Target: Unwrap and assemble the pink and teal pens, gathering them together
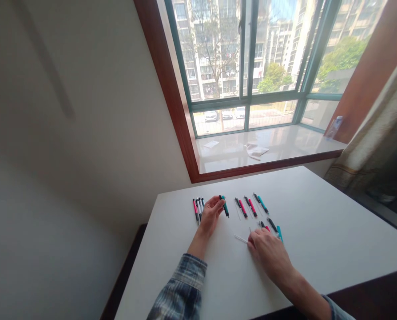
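Observation:
My left hand (211,214) pinches a teal-and-black pen (225,209) between thumb and fingers, held tilted above the table. The fingers of my right hand (268,254) are closed at the tabletop on one end of a thin, clear pen refill (240,238), which sticks out to the left. Just beyond that hand lie a black pen part (272,225), a teal barrel (279,233) and a pink part (267,228), partly hidden by the hand. Several pens, among them a red one (195,210), lie side by side left of my left hand, which partly covers them.
Farther back on the white table (328,222) lie pink-and-black pen parts (243,209) and teal-and-black ones (263,204), with thin refills beside them. A windowsill (228,158) with a crumpled white paper (256,151) borders the far side. A curtain (368,129) hangs at right.

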Demonstrator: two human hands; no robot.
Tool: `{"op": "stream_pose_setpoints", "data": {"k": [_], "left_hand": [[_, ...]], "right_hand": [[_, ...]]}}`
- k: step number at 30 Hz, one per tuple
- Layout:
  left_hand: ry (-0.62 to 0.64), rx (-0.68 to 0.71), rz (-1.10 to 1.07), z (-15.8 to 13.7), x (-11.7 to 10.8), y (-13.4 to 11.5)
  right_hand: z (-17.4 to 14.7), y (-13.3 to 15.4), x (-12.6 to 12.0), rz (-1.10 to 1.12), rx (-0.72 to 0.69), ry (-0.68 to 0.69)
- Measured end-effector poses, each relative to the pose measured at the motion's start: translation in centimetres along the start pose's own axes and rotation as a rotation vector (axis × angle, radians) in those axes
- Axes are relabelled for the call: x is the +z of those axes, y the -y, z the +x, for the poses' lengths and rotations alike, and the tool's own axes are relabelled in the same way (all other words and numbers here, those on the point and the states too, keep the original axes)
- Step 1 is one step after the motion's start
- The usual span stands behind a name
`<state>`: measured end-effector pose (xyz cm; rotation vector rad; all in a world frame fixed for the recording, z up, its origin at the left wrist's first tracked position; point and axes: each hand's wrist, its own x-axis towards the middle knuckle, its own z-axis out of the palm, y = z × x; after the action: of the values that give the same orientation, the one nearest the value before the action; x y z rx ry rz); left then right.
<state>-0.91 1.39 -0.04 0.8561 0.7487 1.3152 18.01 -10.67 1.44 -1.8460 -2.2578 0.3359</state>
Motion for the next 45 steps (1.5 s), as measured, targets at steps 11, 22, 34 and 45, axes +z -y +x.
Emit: {"op": "stream_pose_setpoints", "data": {"k": [11, 22, 34, 45], "left_hand": [[-0.008, -0.003, -0.005, -0.3, -0.2, 0.1], [0.022, -0.034, 0.052, -0.3, -0.1, 0.1], [-0.037, -0.088, 0.107, 0.7, -0.4, 0.2], [-0.162, -0.151, 0.187, 3.5, -1.3, -0.1]], "right_hand": [[0.5, -3.5, -2.3, 0.447, -0.225, -0.173], [7.8, -5.3, -5.2, 0.737, -0.277, -0.198], [14.1, -8.1, -3.0, 0.877, -0.330, -0.240], [16.1, -11.5, -2.2, 0.500, -0.172, -0.720]]}}
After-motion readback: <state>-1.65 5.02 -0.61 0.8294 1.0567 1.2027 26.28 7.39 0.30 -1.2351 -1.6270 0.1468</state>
